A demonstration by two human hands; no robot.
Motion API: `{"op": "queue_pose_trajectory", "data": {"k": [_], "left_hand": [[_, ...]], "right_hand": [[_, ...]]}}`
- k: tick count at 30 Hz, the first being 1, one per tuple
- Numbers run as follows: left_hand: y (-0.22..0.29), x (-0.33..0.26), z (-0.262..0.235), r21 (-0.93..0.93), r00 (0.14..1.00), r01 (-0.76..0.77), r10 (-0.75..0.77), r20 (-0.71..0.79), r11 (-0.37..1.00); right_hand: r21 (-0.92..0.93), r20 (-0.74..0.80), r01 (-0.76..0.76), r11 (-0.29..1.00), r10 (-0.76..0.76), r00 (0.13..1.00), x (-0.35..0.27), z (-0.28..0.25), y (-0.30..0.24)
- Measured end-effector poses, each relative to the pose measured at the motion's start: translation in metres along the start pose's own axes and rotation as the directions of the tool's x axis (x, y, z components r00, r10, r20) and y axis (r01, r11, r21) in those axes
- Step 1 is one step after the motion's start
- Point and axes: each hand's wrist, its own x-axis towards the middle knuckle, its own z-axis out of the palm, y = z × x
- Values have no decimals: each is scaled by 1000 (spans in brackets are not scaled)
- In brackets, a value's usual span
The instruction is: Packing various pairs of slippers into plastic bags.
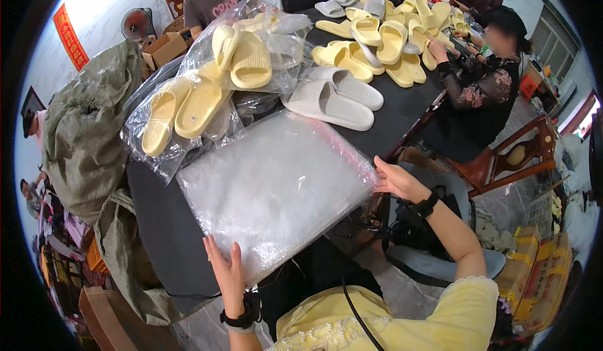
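Lying flat on the black counter [160,244]: one stack of clear plastic bags [276,181], glossy, with a pink strip [348,147] along the far-right side. At the stack's near-left corner: left hand [227,277], thumb and fingers well parted, nothing visibly pinched. At the stack's right corner: right hand [400,183], thumb raised apart, fingers meeting the film; whether gripping the edge, cannot tell. At the stack's far edge: one pair of pale grey slippers [330,106], ridged straps. Beyond the stack, leftward: yellow slippers [200,109], two pairs, amid crumpled clear wrapping. Farther beyond the stack: heap of yellow slippers [392,42], some grey among them. Beyond the stack, rightward: co-worker [480,84] in black cap and sheer flowered sleeves, hand at a yellow slipper. Left of the stack: large grey-green sack [91,144], creased. Right of the stack: padded grey chair [433,264]; farther out, carved wooden chair [518,153] and yellow-taped cardboard boxes [543,275]. Far beyond the stack, leftward: round fan [136,24], cardboard box [166,51].
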Motion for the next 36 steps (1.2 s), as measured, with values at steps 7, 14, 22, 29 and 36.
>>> {"op": "queue_pose_trajectory", "data": {"k": [7,14,22,29,36], "left_hand": [[-12,2,-2,34,1000,-1,2,-30,999],[-3,34,-38,-810,922,363,-302,242,460],[13,59,-41,-521,710,700,-396,582,489],[1,54,-57,-594,840,533,-294,456,603],[-10,29,-90,-584,621,778,-428,657,233]], "right_hand": [[8,18,16,1000,-16,1000,1,25,8],[6,-5,-85,996,85,996,0,16,3],[48,-2,158,986,-158,988,-8,28,-11],[149,105,127,981,-143,984,-35,41,7],[68,583,-209,975,131,802,-2,4,51]]}}
